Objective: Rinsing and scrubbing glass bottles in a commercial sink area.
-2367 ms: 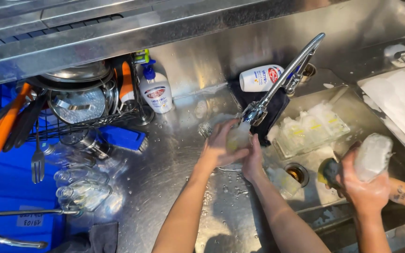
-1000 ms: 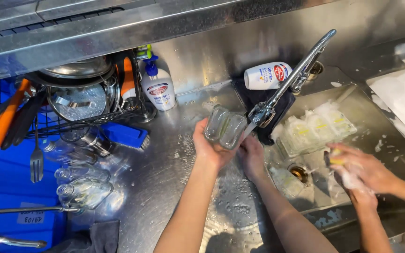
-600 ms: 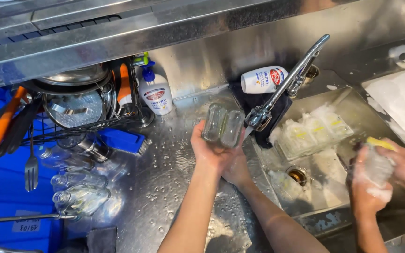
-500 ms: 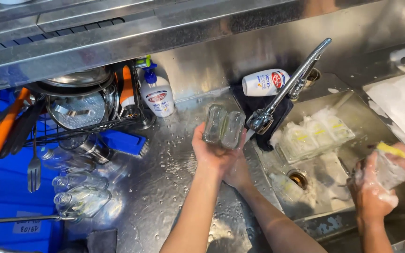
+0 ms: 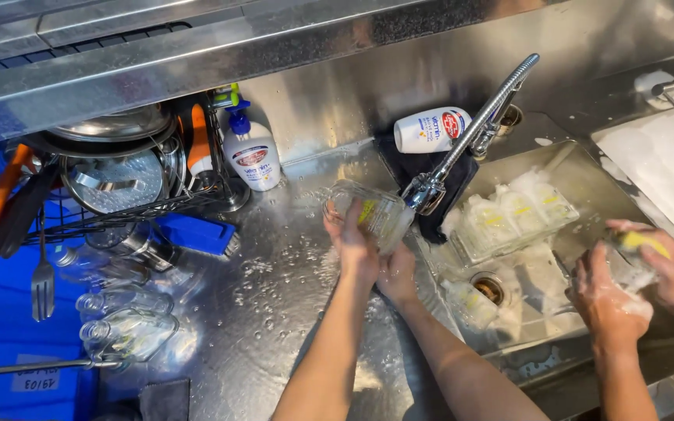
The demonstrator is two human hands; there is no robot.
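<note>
The person's left hand (image 5: 355, 248) is wrapped around a clear glass jar (image 5: 372, 214), holding it tilted on its side just under the nozzle of the long steel tap (image 5: 473, 129). The right hand (image 5: 398, 273) sits just below and behind the left one, pressed against it; its fingers are curled, but from here I cannot tell whether they grip the jar. Both hands are over the wet steel worktop (image 5: 267, 312), right at the left edge of the sink (image 5: 579, 168).

In the sink, foamy clear jars (image 5: 512, 214) lie in a row beside the drain (image 5: 487, 288). At the sink's right side another person's two soapy hands (image 5: 610, 300) rub a jar with a yellow sponge (image 5: 640, 242).

Behind the tap a white bottle (image 5: 431, 129) lies on its side on a dark cloth (image 5: 415, 168). A pump soap bottle (image 5: 251, 152) stands next to a wire rack (image 5: 130, 203) holding metal lids. Rinsed glass bottles (image 5: 118, 300) lie left on the worktop, near a fork (image 5: 42, 273) over a blue crate (image 5: 1, 327).
</note>
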